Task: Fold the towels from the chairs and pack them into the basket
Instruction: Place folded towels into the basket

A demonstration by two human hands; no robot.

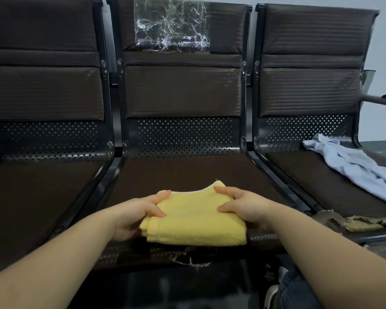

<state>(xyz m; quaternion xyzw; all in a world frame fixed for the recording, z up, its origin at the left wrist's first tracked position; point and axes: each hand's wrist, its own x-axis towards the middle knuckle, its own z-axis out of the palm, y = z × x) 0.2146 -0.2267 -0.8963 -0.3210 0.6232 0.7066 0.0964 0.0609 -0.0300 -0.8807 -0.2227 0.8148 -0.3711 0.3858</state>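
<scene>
Left hand (134,214) and right hand (243,208) gripping folded yellow towel (194,221) at lower centre, apparently lying on middle chair (183,170), blue towel (357,166) lying crumpled at right.

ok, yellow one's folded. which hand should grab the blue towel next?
Probably the right hand. The blue towel lies crumpled on the right seat, on that hand's side. The left hand would have to cross over the yellow towel. Both hands grip the yellow towel now, so it needs releasing first.
</scene>
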